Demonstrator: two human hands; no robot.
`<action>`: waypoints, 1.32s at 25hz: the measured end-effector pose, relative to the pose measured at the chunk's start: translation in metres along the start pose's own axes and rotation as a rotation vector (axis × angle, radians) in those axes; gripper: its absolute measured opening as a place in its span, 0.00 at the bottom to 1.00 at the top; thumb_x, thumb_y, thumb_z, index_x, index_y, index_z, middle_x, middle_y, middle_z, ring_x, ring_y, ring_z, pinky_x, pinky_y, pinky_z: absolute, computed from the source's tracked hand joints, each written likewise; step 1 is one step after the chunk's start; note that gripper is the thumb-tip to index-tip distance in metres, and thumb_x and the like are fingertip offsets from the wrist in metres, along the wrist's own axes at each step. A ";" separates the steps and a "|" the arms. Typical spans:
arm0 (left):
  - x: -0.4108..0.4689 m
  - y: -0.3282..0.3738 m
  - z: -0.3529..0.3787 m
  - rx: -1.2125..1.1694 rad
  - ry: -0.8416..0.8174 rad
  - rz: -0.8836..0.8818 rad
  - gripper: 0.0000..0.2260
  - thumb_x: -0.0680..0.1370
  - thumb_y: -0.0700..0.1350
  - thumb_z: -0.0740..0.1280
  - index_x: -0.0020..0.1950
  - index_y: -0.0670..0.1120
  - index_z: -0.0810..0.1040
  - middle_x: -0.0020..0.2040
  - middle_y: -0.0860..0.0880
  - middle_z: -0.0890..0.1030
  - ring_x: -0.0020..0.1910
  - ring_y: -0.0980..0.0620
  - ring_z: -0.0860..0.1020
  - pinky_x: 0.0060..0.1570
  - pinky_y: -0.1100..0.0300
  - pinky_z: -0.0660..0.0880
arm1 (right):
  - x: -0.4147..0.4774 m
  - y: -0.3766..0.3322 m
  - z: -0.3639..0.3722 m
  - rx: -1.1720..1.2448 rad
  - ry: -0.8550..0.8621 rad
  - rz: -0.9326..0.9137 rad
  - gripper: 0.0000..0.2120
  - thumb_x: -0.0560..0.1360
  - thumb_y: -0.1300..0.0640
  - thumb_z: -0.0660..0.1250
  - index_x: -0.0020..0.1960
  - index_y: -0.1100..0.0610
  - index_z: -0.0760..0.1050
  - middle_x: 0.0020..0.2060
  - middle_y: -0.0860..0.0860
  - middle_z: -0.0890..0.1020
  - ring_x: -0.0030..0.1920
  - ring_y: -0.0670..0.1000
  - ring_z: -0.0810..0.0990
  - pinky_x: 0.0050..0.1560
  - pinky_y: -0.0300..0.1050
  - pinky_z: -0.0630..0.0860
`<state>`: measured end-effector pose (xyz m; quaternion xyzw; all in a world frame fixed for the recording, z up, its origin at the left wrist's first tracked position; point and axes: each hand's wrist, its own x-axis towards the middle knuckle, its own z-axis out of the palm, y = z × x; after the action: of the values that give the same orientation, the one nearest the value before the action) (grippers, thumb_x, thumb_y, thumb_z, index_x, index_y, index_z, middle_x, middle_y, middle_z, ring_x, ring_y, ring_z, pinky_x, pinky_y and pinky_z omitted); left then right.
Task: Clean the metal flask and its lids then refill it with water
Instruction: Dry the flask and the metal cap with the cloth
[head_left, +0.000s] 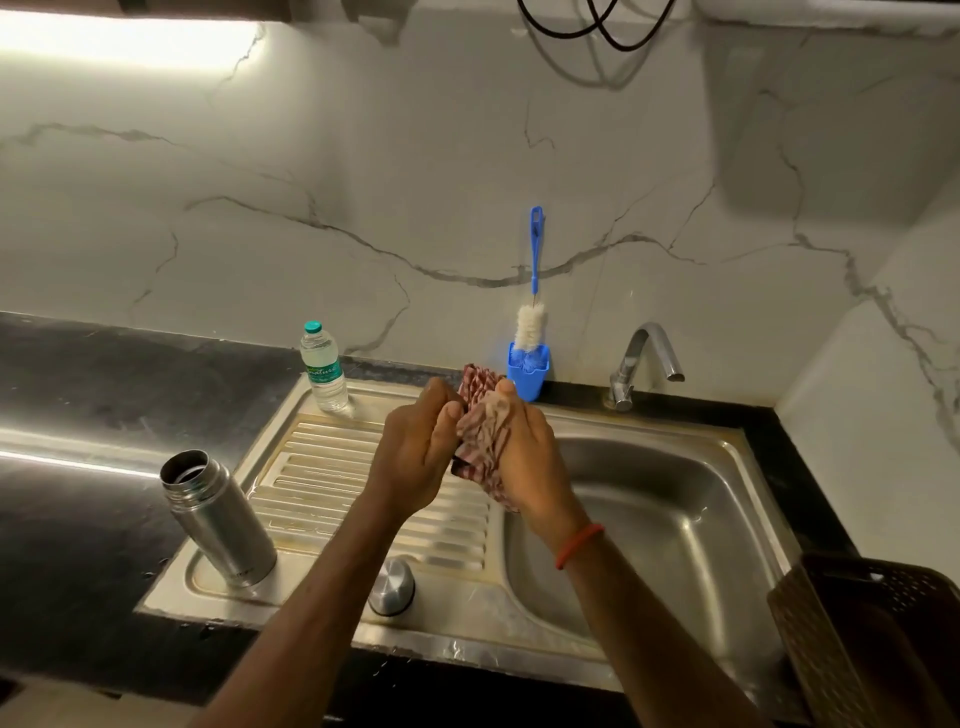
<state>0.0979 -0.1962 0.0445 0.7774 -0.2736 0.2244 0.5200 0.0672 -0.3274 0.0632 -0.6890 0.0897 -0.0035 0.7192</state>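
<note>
We see a dark table (78, 395) and steel sink (675, 519) below a marbled wall (363, 156). The open metal flask (218, 519) stands upright on the left corner of the drainboard (322, 467). One lid (395, 584), half hidden by a forearm (322, 597), sits near the front. The left hand (415, 457) and right hand (524, 447) curl their fingers round a checked cloth (483, 431). A basket (857, 623) is cut off at right.

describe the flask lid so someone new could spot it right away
Find the steel sink and its ribbed drainboard. At the drainboard's front edge, right of the tall open flask, sits the lid. It is the only small, domed metal cap there.
</note>
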 end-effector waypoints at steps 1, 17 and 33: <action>-0.002 -0.004 0.001 -0.023 0.033 0.009 0.18 0.85 0.55 0.50 0.46 0.46 0.72 0.35 0.52 0.75 0.32 0.51 0.74 0.30 0.54 0.70 | 0.004 -0.006 0.001 0.134 -0.041 0.178 0.25 0.74 0.29 0.62 0.54 0.49 0.80 0.48 0.53 0.86 0.48 0.54 0.86 0.50 0.56 0.82; -0.009 0.009 -0.002 -1.455 0.354 -0.963 0.21 0.74 0.56 0.70 0.59 0.43 0.75 0.48 0.42 0.82 0.44 0.46 0.80 0.43 0.53 0.81 | 0.004 -0.002 -0.015 0.478 0.036 0.102 0.21 0.77 0.38 0.61 0.57 0.52 0.79 0.42 0.49 0.85 0.41 0.49 0.84 0.41 0.44 0.77; -0.024 0.001 -0.005 0.080 -0.135 -0.413 0.16 0.84 0.50 0.59 0.55 0.40 0.79 0.51 0.45 0.81 0.48 0.48 0.78 0.51 0.62 0.76 | 0.001 0.032 0.014 -0.565 -0.007 -0.412 0.28 0.79 0.30 0.46 0.57 0.48 0.74 0.42 0.48 0.83 0.42 0.46 0.83 0.45 0.50 0.83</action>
<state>0.0794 -0.1873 0.0315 0.8502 -0.1339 0.0712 0.5041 0.0665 -0.3124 0.0316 -0.8645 -0.0564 -0.1211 0.4845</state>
